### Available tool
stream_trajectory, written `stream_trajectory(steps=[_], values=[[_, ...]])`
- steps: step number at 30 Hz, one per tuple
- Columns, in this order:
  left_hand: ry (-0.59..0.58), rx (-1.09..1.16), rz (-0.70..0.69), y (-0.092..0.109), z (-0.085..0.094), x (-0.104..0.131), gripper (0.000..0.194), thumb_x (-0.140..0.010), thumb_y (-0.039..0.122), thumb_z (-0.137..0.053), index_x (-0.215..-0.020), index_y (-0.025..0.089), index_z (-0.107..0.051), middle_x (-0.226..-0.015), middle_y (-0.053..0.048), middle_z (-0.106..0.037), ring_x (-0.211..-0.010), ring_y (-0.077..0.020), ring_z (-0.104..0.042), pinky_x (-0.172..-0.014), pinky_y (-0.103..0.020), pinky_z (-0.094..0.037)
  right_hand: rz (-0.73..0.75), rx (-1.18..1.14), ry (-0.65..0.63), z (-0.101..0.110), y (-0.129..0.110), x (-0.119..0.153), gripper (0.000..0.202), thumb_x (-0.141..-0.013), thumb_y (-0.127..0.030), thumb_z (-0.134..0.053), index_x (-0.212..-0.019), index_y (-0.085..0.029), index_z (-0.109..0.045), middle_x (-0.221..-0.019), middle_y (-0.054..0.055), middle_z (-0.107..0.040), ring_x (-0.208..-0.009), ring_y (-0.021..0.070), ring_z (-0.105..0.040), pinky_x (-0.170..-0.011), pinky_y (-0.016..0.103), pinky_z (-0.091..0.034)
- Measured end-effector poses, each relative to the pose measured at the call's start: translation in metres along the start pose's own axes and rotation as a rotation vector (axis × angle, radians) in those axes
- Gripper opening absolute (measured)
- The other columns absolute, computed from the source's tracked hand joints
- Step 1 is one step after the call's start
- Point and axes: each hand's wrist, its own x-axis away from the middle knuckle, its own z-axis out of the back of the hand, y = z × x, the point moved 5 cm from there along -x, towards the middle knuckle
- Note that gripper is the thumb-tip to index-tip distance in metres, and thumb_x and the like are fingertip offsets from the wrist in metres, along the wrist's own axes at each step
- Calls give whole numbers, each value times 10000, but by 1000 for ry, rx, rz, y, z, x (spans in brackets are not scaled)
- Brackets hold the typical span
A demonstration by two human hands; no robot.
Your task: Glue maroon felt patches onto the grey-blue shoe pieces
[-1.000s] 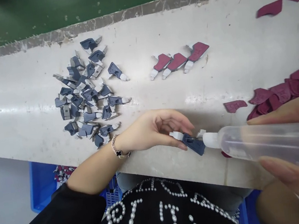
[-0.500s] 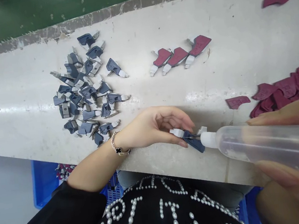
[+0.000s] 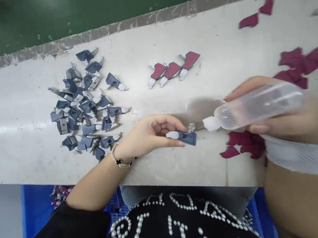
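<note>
Between thumb and fingers, my left hand (image 3: 156, 132) pinches a dark blue and white plastic part (image 3: 188, 138) just above the table's front half. My right hand (image 3: 280, 115) is wrapped round a clear squeeze bottle (image 3: 257, 106) with a white cap, blurred a little by motion. The bottle's tip points left at the part and is a short way apart from it. Under and beside the right hand lie loose dark red flat pieces (image 3: 247, 144), partly covered by it.
Left on the white table (image 3: 153, 166) is a heap of blue and white parts (image 3: 87, 104). Several parts with red faces (image 3: 173, 69) form a row at mid-table. More red pieces (image 3: 294, 63) lie right. A blue bin (image 3: 34, 211) stands below the left edge.
The bottle has drawn back from the blue part, and its tip no longer touches it. My right hand now shows more fully, and the view has shifted to the right.
</note>
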Motion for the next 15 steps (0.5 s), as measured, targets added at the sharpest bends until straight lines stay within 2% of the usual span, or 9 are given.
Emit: stream_trajectory(steps=[1,3,5,8,9,10,12,15], values=[[0,-5,2,0,0,0,310,-710,205,-864,-980,144,-723,-996,-67,-725,-890,-137,-688,-805,-273,-599,-4,-218,-23,-3,6,-6,461,-767,-573,-788,-1031,-239,-614,-800,-21,-630,-629,104,-555,-520,252,-411],[-9,-13,-1,-1,0,0,296,-712,214,-864,-970,151,-732,-1009,-70,-728,-901,-145,-687,-810,-283,-591,52,-405,-16,-7,14,-17,512,-668,-572,-851,-933,-244,-560,-711,-54,-582,-584,102,-528,-512,241,-417],[-4,-17,-12,0,-1,0,284,-696,213,-875,-943,158,-745,-1020,-69,-727,-924,-152,-680,-816,-282,-578,113,-434,-15,-11,15,-21,534,-654,-617,-828,-897,-250,-526,-649,-59,-551,-520,109,-505,-464,242,-411],[2,-12,-24,0,-3,-1,269,-676,205,-885,-911,166,-760,-1049,-70,-719,-963,-164,-669,-829,-284,-561,184,-419,-40,-16,4,-17,478,-745,-597,-774,-962,-242,-539,-646,-45,-580,-475,114,-515,-398,229,-378],[-5,-8,-25,-1,-4,-1,263,-677,203,-883,-908,168,-763,-1057,-71,-718,-978,-170,-668,-840,-290,-558,211,-399,-44,-18,-3,-14,464,-768,-573,-769,-1009,-237,-557,-667,-36,-609,-495,123,-553,-412,228,-408],[-12,-2,-25,-1,-6,-1,259,-676,197,-883,-904,168,-765,-1064,-74,-718,-997,-178,-668,-855,-298,-556,235,-369,-43,-20,-11,-11,453,-787,-529,-774,-1067,-230,-579,-705,-21,-649,-547,139,-608,-460,237,-467],[-7,32,-17,0,-8,-1,262,-657,173,-890,-888,163,-765,-1075,-78,-717,-1039,-193,-662,-884,-306,-548,284,-285,-6,-25,-26,-4,459,-818,-431,-782,-1190,-225,-610,-821,12,-718,-721,175,-699,-662,291,-573],[24,79,4,1,-9,0,269,-635,145,-896,-862,155,-752,-1051,-63,-714,-1017,-184,-659,-881,-294,-539,354,-124,104,-36,-45,4,472,-847,-313,-772,-1288,-272,-611,-1098,37,-734,-997,193,-703,-941,347,-542]])
